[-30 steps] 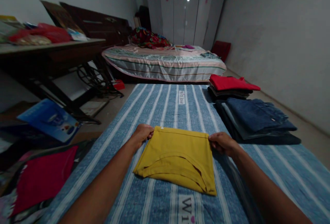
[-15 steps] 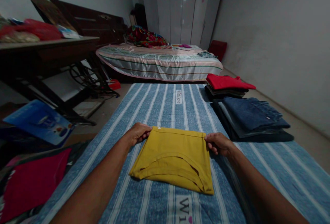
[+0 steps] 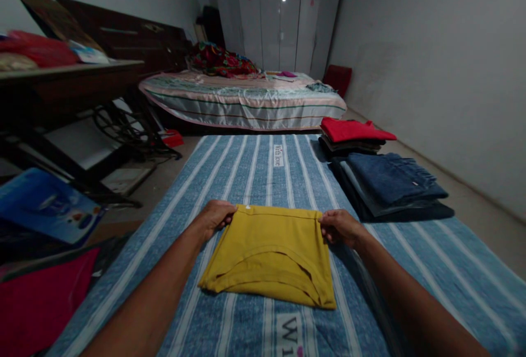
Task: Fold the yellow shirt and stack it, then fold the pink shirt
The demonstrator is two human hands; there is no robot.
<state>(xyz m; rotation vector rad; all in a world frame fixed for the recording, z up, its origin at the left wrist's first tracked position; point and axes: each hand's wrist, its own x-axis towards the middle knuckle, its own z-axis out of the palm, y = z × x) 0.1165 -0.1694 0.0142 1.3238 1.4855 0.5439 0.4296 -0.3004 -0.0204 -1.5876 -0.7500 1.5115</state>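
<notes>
A yellow T-shirt [image 3: 267, 242], folded into a near rectangle, lies on the blue and white striped cloth [image 3: 230, 318] with its round neckline towards me. My left hand [image 3: 216, 219] pinches its far left corner. At the far right corner, my right hand [image 3: 340, 227] grips the fabric between thumb and fingers. Both forearms reach in from the bottom of the view, one on each side of the shirt.
Folded jeans [image 3: 390, 182] are stacked on the right, with a red folded garment [image 3: 355, 129] topping another pile behind them. Left of the cloth are a blue box [image 3: 47, 206] and a pink cloth [image 3: 49, 302]. A bed [image 3: 246, 105] stands beyond.
The view has turned slightly to the right, so the surroundings sit further left. Both hands keep hold of the yellow T-shirt's far corners, and it lies much as before.
</notes>
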